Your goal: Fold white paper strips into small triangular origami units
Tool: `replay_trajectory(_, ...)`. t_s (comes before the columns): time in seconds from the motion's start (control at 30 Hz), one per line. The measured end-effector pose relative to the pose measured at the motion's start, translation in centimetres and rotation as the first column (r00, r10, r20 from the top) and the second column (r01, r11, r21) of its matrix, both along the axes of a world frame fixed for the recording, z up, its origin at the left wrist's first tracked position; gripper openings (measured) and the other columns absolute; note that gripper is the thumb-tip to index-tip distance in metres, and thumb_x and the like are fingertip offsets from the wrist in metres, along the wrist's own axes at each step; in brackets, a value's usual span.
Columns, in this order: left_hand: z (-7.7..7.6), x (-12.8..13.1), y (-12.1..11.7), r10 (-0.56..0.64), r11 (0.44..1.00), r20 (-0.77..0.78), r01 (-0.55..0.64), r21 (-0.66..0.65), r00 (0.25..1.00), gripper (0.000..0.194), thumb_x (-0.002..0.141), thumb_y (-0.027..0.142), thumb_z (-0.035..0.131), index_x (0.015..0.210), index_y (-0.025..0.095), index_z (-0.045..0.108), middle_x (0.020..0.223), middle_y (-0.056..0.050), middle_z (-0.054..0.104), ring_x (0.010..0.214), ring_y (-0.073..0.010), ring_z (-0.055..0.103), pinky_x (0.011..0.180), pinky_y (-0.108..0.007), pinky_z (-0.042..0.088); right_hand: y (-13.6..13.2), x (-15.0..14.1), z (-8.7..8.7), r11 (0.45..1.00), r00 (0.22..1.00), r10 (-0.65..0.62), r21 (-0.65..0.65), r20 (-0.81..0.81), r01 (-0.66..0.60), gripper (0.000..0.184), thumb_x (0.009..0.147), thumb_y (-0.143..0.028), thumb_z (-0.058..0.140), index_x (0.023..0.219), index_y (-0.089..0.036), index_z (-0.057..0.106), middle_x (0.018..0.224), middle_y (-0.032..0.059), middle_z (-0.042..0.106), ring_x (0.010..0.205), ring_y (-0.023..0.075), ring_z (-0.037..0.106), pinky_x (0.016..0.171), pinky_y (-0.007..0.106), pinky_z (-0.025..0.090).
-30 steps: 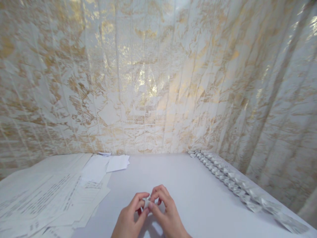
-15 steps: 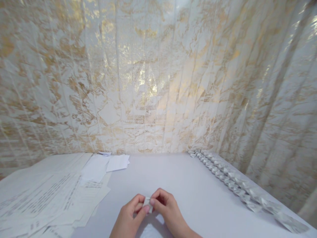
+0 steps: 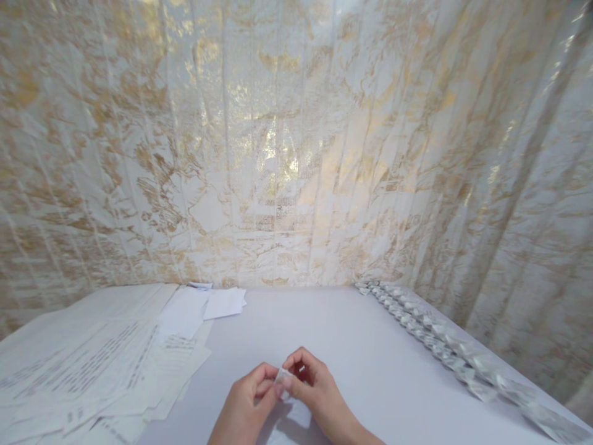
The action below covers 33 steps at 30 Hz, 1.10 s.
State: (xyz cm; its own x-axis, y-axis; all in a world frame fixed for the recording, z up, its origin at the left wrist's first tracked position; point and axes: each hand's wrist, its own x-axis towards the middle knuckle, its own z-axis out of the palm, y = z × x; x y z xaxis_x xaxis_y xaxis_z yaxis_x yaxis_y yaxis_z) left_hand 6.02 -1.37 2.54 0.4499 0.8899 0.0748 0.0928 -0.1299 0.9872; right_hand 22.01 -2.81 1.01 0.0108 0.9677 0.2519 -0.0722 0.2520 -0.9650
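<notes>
Both hands meet low in the middle of the head view, just above the white table (image 3: 333,327). My left hand (image 3: 248,405) and my right hand (image 3: 315,392) pinch a small folded piece of white paper (image 3: 281,375) between thumbs and fingertips. The paper is held a little above the tabletop. Most of it is hidden by my fingers.
Printed paper sheets (image 3: 92,364) lie spread over the left of the table, with small white slips (image 3: 225,301) at the back. A long row of folded paper pieces (image 3: 445,349) runs along the right edge. A white and gold curtain (image 3: 287,142) hangs behind and to the right.
My hands have stayed in the same spot, with fingers shifting slightly on the small folded paper. The view has tilted a little.
</notes>
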Motion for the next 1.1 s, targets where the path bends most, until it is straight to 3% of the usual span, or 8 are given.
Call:
replay_trajectory(0.13,-0.2,0.1,-0.1,0.037,0.996,-0.064,-0.032,0.085,0.997,0.047,0.085,0.069,0.058,0.082,0.022,0.056,0.063,0.001,0.069,0.064,-0.0192,0.059,0.066,-0.028,0.037,0.1,0.0,0.3,0.999,1.0,0.01,-0.046,-0.011,-0.011,0.045,0.07,-0.06,0.083,0.074,-0.019,0.065,0.063,-0.002,0.057,0.059,0.0145,0.05,0.058,0.027,0.036)
replay_trajectory(0.23,-0.3,-0.1,0.0,-0.002,0.996,-0.053,0.006,0.086,0.999,0.045,0.087,0.066,0.057,0.086,0.021,0.056,0.068,0.001,0.069,0.069,-0.0196,0.06,0.068,-0.028,0.037,0.2,0.0,0.4,0.998,0.995,0.029,-0.057,-0.098,-0.034,0.051,0.063,-0.063,0.086,0.083,-0.02,0.066,0.067,-0.0043,0.054,0.057,0.0123,0.047,0.057,0.025,0.035)
replay_trajectory(0.4,-0.3,-0.6,0.0,-0.022,0.998,-0.006,0.023,0.056,1.0,0.048,0.089,0.068,0.054,0.094,0.021,0.054,0.072,0.003,0.061,0.069,-0.0172,0.054,0.067,-0.028,0.037,-0.2,0.2,1.0,0.999,0.995,0.012,-0.034,-0.098,-0.016,0.046,0.077,-0.065,0.076,0.09,-0.021,0.068,0.073,-0.0023,0.055,0.065,0.015,0.048,0.063,0.027,0.037)
replay_trajectory(0.53,-0.2,-0.7,0.0,-0.024,0.996,-0.048,0.029,0.09,0.999,0.046,0.094,0.064,0.046,0.097,0.02,0.056,0.073,0.004,0.055,0.071,-0.0168,0.05,0.067,-0.028,0.036,-0.2,0.4,1.0,1.0,0.998,-0.005,-0.017,-0.055,0.004,0.047,0.078,-0.064,0.074,0.088,-0.018,0.07,0.07,-0.0019,0.056,0.064,0.0147,0.047,0.063,0.028,0.035)
replay_trajectory(0.7,-0.1,-0.6,-0.1,-0.038,0.993,-0.071,0.046,0.109,0.997,0.044,0.094,0.062,0.047,0.095,0.019,0.058,0.073,0.004,0.053,0.07,-0.0164,0.048,0.067,-0.027,0.036,0.0,0.4,0.7,0.999,0.997,-0.007,-0.034,0.075,0.01,0.034,0.077,-0.049,0.078,0.087,-0.018,0.069,0.071,-0.0026,0.055,0.064,0.0135,0.043,0.061,0.026,0.032)
replay_trajectory(0.83,0.1,-0.6,-0.4,-0.061,0.99,-0.117,0.076,0.123,0.991,0.039,0.095,0.058,0.049,0.096,0.02,0.06,0.076,0.002,0.064,0.072,-0.0178,0.055,0.067,-0.027,0.036,0.0,0.3,0.5,0.999,0.994,-0.033,-0.038,0.108,0.038,0.027,0.075,-0.039,0.08,0.076,-0.019,0.063,0.066,-0.0049,0.05,0.063,0.0129,0.04,0.06,0.026,0.03)
replay_trajectory(1.1,-0.3,-0.8,0.6,0.007,0.996,-0.091,0.002,0.092,0.996,0.035,0.089,0.055,0.057,0.085,0.02,0.059,0.068,0.003,0.063,0.068,-0.0181,0.056,0.066,-0.027,0.037,0.3,0.6,0.2,0.998,0.998,0.055,-0.038,-0.032,-0.056,0.042,0.076,-0.058,0.078,0.073,-0.017,0.067,0.065,-0.0026,0.056,0.06,0.0122,0.043,0.06,0.026,0.031)
